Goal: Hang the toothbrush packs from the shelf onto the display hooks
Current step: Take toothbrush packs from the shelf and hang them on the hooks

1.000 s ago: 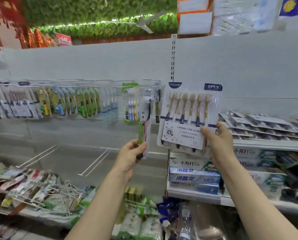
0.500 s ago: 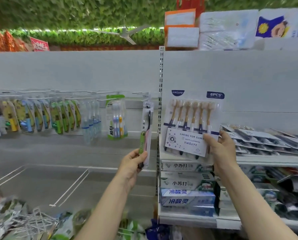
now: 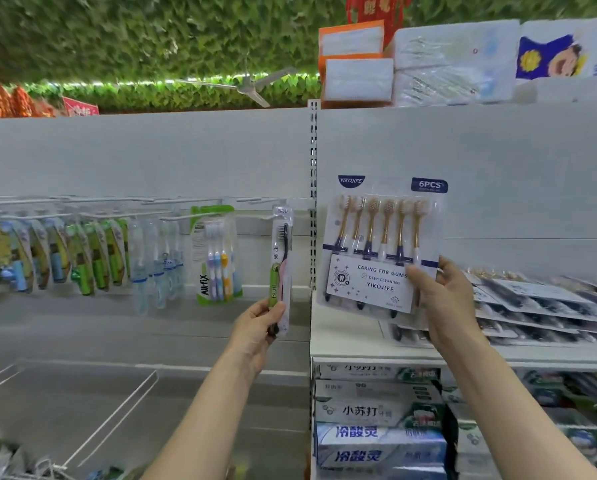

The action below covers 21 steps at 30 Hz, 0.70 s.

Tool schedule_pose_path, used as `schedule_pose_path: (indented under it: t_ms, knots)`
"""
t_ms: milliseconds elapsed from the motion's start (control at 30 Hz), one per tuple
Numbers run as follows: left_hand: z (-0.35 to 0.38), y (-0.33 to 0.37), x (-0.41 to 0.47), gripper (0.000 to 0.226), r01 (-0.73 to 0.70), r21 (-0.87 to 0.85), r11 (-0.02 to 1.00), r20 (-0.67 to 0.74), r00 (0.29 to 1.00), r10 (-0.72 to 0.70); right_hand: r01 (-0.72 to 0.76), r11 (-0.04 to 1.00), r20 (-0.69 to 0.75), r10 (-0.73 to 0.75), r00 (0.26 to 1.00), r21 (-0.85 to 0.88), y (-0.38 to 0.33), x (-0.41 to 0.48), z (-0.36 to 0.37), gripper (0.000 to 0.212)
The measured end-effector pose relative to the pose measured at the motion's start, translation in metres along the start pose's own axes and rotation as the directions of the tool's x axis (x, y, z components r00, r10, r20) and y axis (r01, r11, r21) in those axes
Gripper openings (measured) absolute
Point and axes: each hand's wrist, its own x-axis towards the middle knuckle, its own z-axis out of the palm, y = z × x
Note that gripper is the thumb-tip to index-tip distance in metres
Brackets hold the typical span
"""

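Observation:
My right hand (image 3: 444, 303) grips the lower right corner of a wide six-piece toothbrush pack (image 3: 380, 244), held upright in front of the white back panel. My left hand (image 3: 259, 323) pinches the bottom of a narrow single toothbrush pack (image 3: 282, 265), whose top sits right at the rightmost display hook (image 3: 255, 201). More flat toothbrush packs (image 3: 539, 303) lie stacked on the shelf (image 3: 345, 344) just right of my right hand.
A row of hooks on the left carries hanging packs (image 3: 82, 254) and a three-brush pack (image 3: 217, 254). A slotted upright (image 3: 313, 202) divides the panels. Toothpaste boxes (image 3: 376, 414) fill the shelf below. Bare wire dividers (image 3: 110, 417) jut out lower left.
The view has tilted upward and shifted right. Both hands kept their packs; the narrow pack stays up at the rightmost hook and the six-piece pack stays raised.

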Motion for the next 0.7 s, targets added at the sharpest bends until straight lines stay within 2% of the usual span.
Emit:
schedule_pose_path:
  t_ms: [100,200,700]
  knots:
    - [-0.001,0.002,0.013,0.019,-0.008,-0.001,1.000,-0.017,1.000,0.008,0.023,1.000,0.021,-0.023,1.000,-0.008,0.001,0.009,0.006,0.018]
    - [-0.003,0.001,0.024,0.020,-0.001,0.010,1.000,-0.024,1.000,0.002,0.011,1.000,0.035,-0.011,0.999,-0.015,0.003,0.014,0.013,0.024]
    - [-0.009,-0.012,0.079,0.022,-0.014,0.042,0.999,-0.008,1.000,0.014,-0.018,1.000,0.053,0.019,0.998,-0.013,0.022,0.047,0.021,0.028]
